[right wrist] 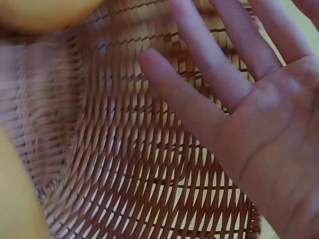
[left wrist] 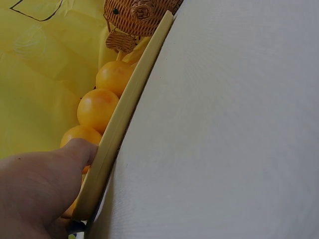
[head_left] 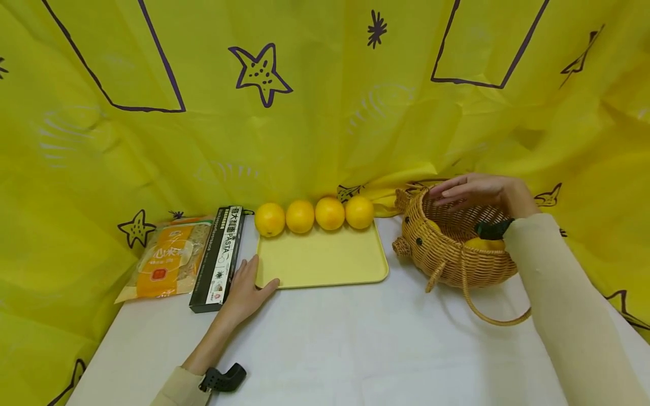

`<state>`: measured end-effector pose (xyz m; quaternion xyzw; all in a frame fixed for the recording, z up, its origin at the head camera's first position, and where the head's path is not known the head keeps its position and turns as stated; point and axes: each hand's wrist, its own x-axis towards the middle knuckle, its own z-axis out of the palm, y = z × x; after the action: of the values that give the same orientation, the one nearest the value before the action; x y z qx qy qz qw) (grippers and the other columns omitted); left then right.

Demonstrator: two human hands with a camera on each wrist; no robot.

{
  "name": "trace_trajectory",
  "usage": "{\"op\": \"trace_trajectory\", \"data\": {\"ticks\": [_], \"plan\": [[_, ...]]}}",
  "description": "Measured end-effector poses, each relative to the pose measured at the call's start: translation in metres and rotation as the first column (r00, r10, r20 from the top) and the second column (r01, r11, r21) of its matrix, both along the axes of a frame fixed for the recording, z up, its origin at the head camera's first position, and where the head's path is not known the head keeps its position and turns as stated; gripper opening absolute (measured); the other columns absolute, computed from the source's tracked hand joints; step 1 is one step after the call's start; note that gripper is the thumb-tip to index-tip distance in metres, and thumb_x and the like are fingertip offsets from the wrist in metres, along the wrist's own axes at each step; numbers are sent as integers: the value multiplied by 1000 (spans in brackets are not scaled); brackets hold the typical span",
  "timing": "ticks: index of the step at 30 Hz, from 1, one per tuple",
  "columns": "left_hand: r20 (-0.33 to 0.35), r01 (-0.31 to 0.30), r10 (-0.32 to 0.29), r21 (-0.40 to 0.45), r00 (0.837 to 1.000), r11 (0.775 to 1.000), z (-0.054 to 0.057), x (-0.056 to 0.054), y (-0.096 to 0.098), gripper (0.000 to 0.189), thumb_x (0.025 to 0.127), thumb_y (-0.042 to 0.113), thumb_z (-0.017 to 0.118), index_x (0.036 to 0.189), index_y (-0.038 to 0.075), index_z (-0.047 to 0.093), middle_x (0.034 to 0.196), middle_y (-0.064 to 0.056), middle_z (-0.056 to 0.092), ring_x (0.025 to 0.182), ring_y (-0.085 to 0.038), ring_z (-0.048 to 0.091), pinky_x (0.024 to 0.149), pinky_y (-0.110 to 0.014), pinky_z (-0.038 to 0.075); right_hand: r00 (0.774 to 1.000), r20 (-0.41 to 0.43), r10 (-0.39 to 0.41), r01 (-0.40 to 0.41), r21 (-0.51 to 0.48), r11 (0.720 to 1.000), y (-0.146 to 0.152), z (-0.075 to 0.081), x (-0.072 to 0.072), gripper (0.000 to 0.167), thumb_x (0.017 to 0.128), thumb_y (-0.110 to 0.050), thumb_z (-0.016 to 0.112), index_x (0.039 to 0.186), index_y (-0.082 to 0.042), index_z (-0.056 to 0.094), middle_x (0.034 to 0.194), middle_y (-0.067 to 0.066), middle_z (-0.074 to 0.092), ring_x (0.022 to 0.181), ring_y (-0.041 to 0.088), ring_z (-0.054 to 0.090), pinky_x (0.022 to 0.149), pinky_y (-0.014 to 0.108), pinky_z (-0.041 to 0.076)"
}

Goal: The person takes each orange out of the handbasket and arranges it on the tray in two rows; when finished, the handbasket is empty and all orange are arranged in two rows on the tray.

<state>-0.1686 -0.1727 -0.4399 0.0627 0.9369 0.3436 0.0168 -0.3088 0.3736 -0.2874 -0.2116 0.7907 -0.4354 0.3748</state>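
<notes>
A woven basket (head_left: 437, 254) shaped like a pig stands at the right, with yellow-orange round fruit (head_left: 484, 244) inside. My right hand (head_left: 472, 189) is over its opening at the far rim, fingers stretched out and palm bare. In the right wrist view the spread right hand (right wrist: 269, 114) is beside the wicker wall (right wrist: 144, 149), and blurred fruit (right wrist: 17, 199) shows at the left. My left hand (head_left: 246, 293) rests at the near left corner of a yellow tray (head_left: 320, 262), its thumb extended along the front edge. Several oranges (head_left: 330, 213) line the tray's back edge.
Left of the tray lies a black-and-white pasta box (head_left: 218, 259), close to my left fingers. Beyond it is an orange-labelled food packet (head_left: 167, 259). The basket's looped handle (head_left: 500, 323) hangs toward the front. A yellow patterned cloth (head_left: 315, 129) rises behind the white table (head_left: 330, 349).
</notes>
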Motion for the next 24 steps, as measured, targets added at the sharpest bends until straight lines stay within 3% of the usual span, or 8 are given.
{"op": "trace_trajectory", "data": {"ticks": [6, 12, 17, 24], "plan": [[-2, 19, -19, -1, 1000, 1000, 2, -4, 3, 90, 93, 39, 59, 153, -7, 11, 159, -28, 15, 149, -47, 2, 119, -64, 4, 995, 98, -7, 4, 34, 999, -3, -4, -5, 46, 105, -18, 40, 148, -2, 37, 144, -4, 52, 134, 17, 50, 116, 59, 27], [27, 23, -23, -2, 999, 1000, -2, -1, 3, 90, 94, 39, 58, 153, -7, 9, 160, -26, 13, 149, -45, 0, 119, -64, 3, 986, 159, -44, 35, 57, 998, -10, -6, -12, 51, 103, -21, 45, 150, -5, 33, 144, 0, 50, 139, 24, 45, 113, 55, 36], [31, 21, -21, 6, 999, 1000, -2, 0, 3, 90, 94, 40, 58, 153, -6, 9, 160, -27, 13, 150, -45, -1, 119, -64, 4, 964, 250, -86, 82, 27, 996, -16, -13, -19, 35, 103, -19, 46, 137, -15, 52, 135, -4, 57, 135, 18, 49, 109, 52, 42], [23, 18, -18, -1, 1000, 1000, -1, 1, 3, 90, 93, 40, 59, 153, -7, 10, 160, -28, 13, 149, -46, 1, 118, -65, 4, 956, 293, -5, 20, -47, 999, -18, -19, -21, 28, 103, -17, 45, 120, -29, 64, 127, -11, 61, 124, 5, 55, 108, 56, 42]]}}
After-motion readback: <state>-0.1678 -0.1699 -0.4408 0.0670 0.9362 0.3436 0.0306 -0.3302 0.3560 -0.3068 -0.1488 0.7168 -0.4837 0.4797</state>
